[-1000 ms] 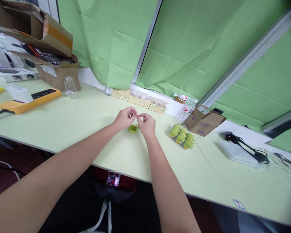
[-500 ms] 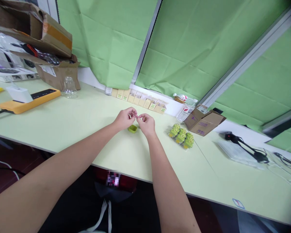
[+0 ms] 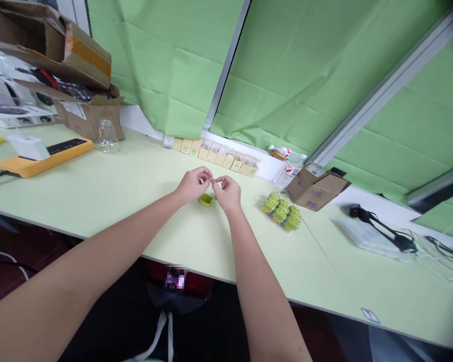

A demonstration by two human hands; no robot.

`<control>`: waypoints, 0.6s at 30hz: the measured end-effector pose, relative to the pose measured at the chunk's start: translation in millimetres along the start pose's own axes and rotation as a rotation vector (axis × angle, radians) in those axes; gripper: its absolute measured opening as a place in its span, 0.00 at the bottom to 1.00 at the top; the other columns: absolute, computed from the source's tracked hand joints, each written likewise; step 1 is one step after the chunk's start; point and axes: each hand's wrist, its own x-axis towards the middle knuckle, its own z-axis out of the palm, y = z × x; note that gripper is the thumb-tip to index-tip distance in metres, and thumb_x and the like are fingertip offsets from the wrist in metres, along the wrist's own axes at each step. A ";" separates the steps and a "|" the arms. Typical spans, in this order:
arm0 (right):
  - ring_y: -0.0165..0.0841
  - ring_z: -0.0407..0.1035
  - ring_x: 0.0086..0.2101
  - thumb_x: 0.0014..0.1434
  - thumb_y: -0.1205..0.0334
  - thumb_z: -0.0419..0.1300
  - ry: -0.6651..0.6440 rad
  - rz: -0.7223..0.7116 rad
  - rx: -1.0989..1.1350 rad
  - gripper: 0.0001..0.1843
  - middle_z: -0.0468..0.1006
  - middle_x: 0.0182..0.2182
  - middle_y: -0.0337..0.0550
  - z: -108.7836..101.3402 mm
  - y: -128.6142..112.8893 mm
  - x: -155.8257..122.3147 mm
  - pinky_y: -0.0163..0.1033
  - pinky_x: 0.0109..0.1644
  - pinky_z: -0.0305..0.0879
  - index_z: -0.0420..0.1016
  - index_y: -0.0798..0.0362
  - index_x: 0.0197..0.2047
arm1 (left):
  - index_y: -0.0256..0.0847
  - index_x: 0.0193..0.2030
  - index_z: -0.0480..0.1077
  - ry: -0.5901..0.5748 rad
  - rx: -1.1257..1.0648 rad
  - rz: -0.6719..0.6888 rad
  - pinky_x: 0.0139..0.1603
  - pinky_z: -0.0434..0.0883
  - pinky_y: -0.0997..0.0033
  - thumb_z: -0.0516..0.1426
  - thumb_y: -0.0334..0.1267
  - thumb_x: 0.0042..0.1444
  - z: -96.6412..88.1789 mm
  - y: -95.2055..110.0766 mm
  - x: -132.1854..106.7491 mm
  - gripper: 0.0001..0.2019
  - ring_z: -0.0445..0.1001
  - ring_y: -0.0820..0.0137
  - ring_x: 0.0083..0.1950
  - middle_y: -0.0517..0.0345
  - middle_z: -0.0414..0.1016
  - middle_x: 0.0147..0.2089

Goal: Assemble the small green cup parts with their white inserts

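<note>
My left hand (image 3: 193, 184) and my right hand (image 3: 227, 192) meet over the table (image 3: 196, 231), their fingertips pinched together. Whatever is between the fingers is too small or too hidden to make out. Just below them, a small green cup-like container (image 3: 205, 200) sits on the tabletop, its open side up. To the right of my right hand lies a clear tray with several green and yellow pieces (image 3: 282, 211), each with a light loop on top.
Small cardboard boxes (image 3: 219, 156) line the back wall. Plastic bottles (image 3: 287, 173) and a carton (image 3: 316, 188) stand at the back right, with a black device (image 3: 381, 226) beyond. Left are an orange power strip (image 3: 64, 149), a clear jar (image 3: 107, 136) and cardboard boxes (image 3: 94, 113).
Almost nothing differs. Both hands stay pinched together over the green container, and the whole view has shifted very slightly.
</note>
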 end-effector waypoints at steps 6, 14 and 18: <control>0.29 0.55 0.23 0.52 0.52 0.59 0.025 -0.034 -0.066 0.11 0.60 0.20 0.32 1.2 2.3 0.3 0.35 0.30 0.55 0.76 0.50 0.32 | 0.41 0.37 0.71 -0.023 0.054 0.024 0.34 0.70 0.72 0.58 0.34 0.52 -1.4 3.5 -1.4 0.05 0.77 0.70 0.36 0.57 0.80 0.37; 0.29 0.58 0.24 0.49 0.53 0.60 0.034 0.059 -0.023 0.11 0.61 0.21 0.32 1.7 2.2 1.6 0.35 0.30 0.56 0.76 0.50 0.31 | 0.42 0.38 0.71 -0.052 0.119 0.088 0.34 0.69 0.72 0.56 0.32 0.52 -2.0 9.0 -4.4 0.07 0.73 0.73 0.32 0.58 0.80 0.38; 0.29 0.57 0.24 0.49 0.52 0.60 0.033 0.068 -0.013 0.11 0.61 0.21 0.32 0.7 1.4 1.8 0.35 0.30 0.56 0.77 0.50 0.31 | 0.42 0.39 0.71 -0.068 0.147 0.101 0.35 0.69 0.71 0.56 0.32 0.53 -2.4 9.8 -5.0 0.08 0.73 0.72 0.32 0.57 0.80 0.39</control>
